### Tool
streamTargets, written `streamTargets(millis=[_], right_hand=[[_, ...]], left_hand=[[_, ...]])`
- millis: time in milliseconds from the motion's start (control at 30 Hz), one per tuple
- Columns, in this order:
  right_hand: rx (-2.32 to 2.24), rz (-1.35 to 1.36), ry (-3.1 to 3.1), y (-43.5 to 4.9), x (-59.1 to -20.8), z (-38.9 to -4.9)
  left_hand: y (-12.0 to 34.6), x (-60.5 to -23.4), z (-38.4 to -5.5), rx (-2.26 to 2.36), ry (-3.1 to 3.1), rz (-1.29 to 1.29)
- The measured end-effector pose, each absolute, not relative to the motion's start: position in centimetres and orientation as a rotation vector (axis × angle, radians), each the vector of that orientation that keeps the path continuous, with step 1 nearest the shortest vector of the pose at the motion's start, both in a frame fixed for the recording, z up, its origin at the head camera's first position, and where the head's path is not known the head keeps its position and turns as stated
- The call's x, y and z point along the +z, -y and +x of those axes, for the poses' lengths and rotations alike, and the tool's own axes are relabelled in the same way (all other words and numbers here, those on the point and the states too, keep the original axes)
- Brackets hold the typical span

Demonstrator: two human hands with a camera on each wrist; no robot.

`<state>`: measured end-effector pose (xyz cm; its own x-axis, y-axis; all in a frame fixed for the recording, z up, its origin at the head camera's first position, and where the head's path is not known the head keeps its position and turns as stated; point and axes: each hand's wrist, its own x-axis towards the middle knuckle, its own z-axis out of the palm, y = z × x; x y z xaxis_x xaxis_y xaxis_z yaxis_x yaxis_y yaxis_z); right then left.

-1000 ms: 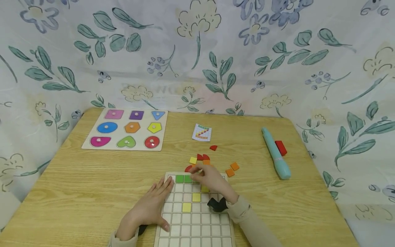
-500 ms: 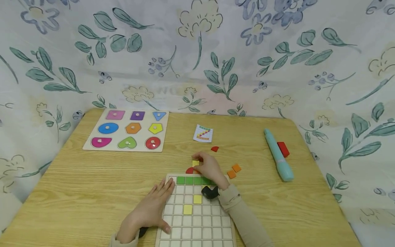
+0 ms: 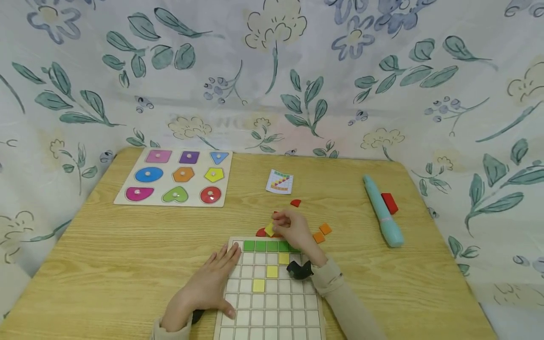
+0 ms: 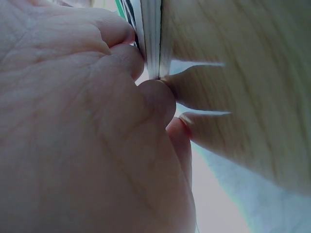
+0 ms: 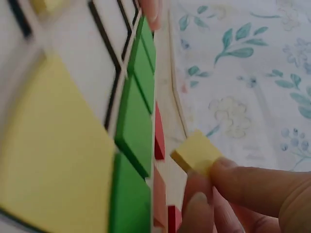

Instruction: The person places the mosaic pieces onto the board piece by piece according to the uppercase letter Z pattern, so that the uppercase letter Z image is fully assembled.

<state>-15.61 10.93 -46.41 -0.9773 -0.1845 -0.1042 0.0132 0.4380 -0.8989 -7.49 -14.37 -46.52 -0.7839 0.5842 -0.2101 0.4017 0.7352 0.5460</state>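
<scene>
My right hand pinches a yellow square tile between thumb and fingers, just beyond the far edge of the gridded wooden board. With fingers spread, my left hand rests along the board's left side; the left wrist view shows its fingers at the board's edge. Green tiles fill part of the board's far row. Yellow tiles lie in a diagonal below them. A red quarter-round piece sits beside the held tile, and other loose pieces are partly hidden by my right hand.
A small printed pattern card lies behind the loose pieces. Two orange tiles are on the right. A knob shape puzzle stands back left. A teal tool-like object and a red block lie at right.
My right hand first leaves the green row for the loose pieces beyond the board. It now has the yellow tile raised and turned in its fingers. The left hand stays put.
</scene>
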Motion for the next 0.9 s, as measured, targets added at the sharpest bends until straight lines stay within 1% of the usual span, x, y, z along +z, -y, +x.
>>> streamTargets(millis=[233, 467, 667, 900], right_hand=[[-1.431, -0.357, -2.371, -9.8, -46.1, -11.4], [-1.375, -0.463, -2.331, -7.4, -45.4, -7.8], [-1.241, -0.562, -2.376, -5.9, -45.6, -6.0], [-0.973, -0.77, -2.551, -5.4, -45.5, -5.3]], left_hand=[[14.3, -46.3, -7.5, 0.699, -2.56, 0.752], [14.3, -46.2, -7.7, 0.689, -2.568, 0.751], [14.3, -46.3, -7.7, 0.685, -2.565, 0.751], [14.3, -46.3, -7.4, 0.691, -2.565, 0.76]])
